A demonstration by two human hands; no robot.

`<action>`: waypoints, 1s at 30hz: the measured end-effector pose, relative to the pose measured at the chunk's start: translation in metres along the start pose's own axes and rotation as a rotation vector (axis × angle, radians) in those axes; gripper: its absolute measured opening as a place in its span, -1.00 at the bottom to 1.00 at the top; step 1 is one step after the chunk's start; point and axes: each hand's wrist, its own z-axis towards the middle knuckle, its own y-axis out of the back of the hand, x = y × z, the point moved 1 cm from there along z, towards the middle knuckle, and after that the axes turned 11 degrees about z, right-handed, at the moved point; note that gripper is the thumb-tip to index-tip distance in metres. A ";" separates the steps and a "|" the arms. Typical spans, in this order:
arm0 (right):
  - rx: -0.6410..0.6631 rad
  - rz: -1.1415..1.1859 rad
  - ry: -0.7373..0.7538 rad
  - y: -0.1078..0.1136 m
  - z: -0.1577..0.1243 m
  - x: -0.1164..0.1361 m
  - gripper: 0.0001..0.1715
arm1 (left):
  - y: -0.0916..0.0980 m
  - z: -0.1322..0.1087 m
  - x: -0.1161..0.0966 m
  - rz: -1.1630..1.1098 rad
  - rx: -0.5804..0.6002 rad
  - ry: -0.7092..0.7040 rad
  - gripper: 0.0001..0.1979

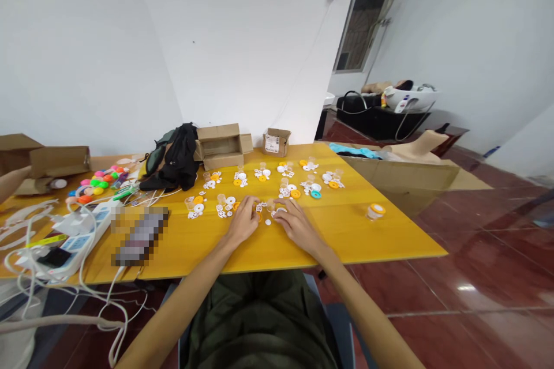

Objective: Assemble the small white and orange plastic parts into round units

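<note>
Both my hands rest on a yellow table (346, 230) among small plastic parts. My left hand (243, 220) lies palm down with its fingers curled over an orange ring and small white pieces. My right hand (295, 223) lies beside it, fingers bent over a small white round piece near a clear little cup (270, 205). Several groups of white discs, orange rings (295, 194), a teal ring (315, 194) and clear cups are spread in rows beyond my hands. What my fingertips pinch is too small to name.
A small jar with an orange lid (375, 211) stands to the right. Open cardboard boxes (220, 145) and a black bag (173, 157) sit at the back. A power strip with cables (78, 230), coloured balls (97, 181) and a large carton (402, 176) flank the table.
</note>
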 end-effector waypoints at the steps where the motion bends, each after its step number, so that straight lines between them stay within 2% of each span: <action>1: 0.002 -0.002 0.002 0.000 0.000 0.000 -0.72 | 0.000 0.000 0.000 0.008 -0.003 -0.005 -0.59; 14: -0.033 -0.015 -0.040 -0.002 -0.001 0.001 -0.72 | -0.004 0.002 0.004 0.060 -0.010 -0.070 -0.67; 22: -0.007 -0.064 -0.109 -0.011 0.001 -0.009 -0.52 | -0.002 0.000 0.000 0.099 -0.012 -0.126 -0.68; 26: 0.036 -0.058 -0.112 -0.012 0.006 -0.011 -0.56 | -0.002 -0.002 -0.003 0.130 -0.003 -0.152 -0.72; 30: 0.009 -0.033 -0.129 -0.009 0.009 -0.009 -0.62 | -0.002 -0.002 -0.005 0.139 0.014 -0.160 -0.71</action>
